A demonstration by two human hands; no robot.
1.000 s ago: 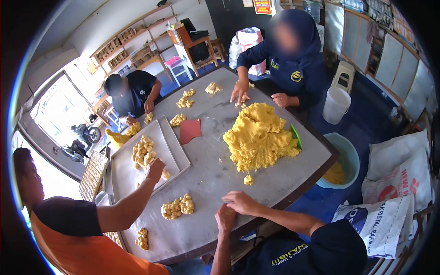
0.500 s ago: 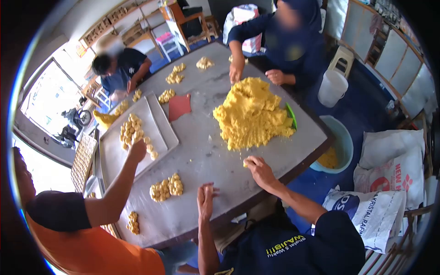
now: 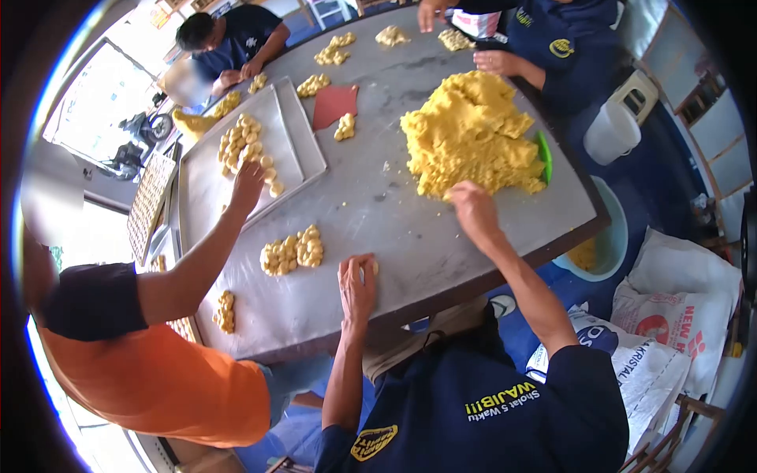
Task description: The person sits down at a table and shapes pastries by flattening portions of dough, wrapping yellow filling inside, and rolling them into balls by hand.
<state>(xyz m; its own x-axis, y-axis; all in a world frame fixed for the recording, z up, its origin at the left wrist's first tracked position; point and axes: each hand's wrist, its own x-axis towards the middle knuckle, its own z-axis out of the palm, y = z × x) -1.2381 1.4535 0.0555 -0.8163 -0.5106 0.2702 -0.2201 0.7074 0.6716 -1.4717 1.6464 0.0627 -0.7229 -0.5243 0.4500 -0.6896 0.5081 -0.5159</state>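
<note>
A large mound of crumbly yellow dough [image 3: 473,134] lies on the metal-topped table [image 3: 394,244]. My right hand [image 3: 477,213] is at the mound's near edge, its fingers pinched together on a bit of dough. My left hand [image 3: 357,288] rests low over the near edge of the table, fingers curled down. A small pale piece of dough shows by its fingertips, partly hidden. Left of it sits a cluster of dough balls [image 3: 292,251], and a smaller cluster [image 3: 224,312] lies farther left. A green scraper-like edge [image 3: 544,158] sticks out from the mound's right side.
A co-worker in orange [image 3: 150,378] reaches over a metal tray [image 3: 201,209] with dough balls. Two other people work at the far side. A red sheet [image 3: 335,106] lies mid-table. At right are a blue tub [image 3: 619,236], a white bucket [image 3: 611,132] and sacks [image 3: 662,315].
My right hand has moved forward to the dough mound. My left hand has turned down onto the table. A dough cluster now lies beside the red sheet. The view has shifted.
</note>
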